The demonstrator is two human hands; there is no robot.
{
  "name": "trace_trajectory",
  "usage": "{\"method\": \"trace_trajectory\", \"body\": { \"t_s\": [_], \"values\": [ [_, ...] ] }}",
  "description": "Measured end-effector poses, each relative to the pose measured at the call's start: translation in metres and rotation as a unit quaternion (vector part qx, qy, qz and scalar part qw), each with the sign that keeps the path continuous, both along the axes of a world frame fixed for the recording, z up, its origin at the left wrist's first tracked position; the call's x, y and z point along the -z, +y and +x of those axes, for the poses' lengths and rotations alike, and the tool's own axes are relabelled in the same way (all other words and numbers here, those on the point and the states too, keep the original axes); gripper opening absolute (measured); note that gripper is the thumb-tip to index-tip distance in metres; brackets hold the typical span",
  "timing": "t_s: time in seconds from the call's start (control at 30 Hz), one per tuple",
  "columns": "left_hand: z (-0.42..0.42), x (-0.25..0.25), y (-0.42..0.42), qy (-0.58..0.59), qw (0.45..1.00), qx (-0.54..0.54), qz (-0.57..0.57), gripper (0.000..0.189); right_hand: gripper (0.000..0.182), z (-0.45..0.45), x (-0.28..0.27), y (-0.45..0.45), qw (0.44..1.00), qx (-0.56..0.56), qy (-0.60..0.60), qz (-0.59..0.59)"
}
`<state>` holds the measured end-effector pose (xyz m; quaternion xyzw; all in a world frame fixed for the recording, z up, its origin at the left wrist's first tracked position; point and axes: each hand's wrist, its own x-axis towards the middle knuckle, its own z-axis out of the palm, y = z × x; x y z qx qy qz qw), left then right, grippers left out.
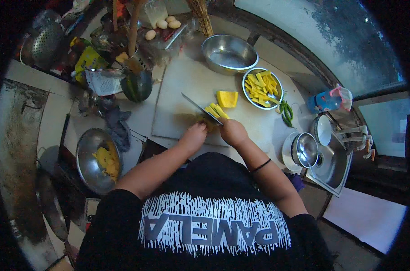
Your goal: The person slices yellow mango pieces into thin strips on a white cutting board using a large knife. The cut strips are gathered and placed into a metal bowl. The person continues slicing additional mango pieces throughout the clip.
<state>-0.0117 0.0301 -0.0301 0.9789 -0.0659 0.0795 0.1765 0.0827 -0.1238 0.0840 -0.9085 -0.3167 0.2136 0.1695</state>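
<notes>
My right hand [233,131] grips a kitchen knife [200,107], its blade slanting up and left over a white cutting board [172,79]. Just beyond the blade lie cut yellow strips [217,111], apparently pumpkin. My left hand [194,136] is at the near side of the blade with its fingers curled; what its fingertips touch is hidden. A thick yellow pumpkin chunk [227,99] rests on the board past the strips. Farther right, a steel bowl [244,91] holds many cut yellow pieces [261,84].
A large steel basin [230,57] stands behind the board. Green peppers [287,113] lie right, near a sink [330,166] and stacked bowls [306,149]. At left are a dark green pumpkin piece [136,86] and a steel bowl [86,166] of yellow scraps. Several eggs [162,24] sit at the back.
</notes>
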Motion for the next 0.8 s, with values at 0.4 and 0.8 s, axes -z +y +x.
{"method": "trace_trajectory", "body": {
  "t_s": [0.4,0.8],
  "values": [
    [0.001,-0.003,0.013,0.071,0.990,0.023,-0.123,0.021,0.024,-0.025,-0.016,-0.044,0.999,0.023,0.013,0.019],
    [0.005,-0.055,0.022,0.082,0.983,0.138,0.087,0.019,0.034,-0.033,-0.034,-0.039,1.000,-0.013,-0.005,-0.020]
  ]
}}
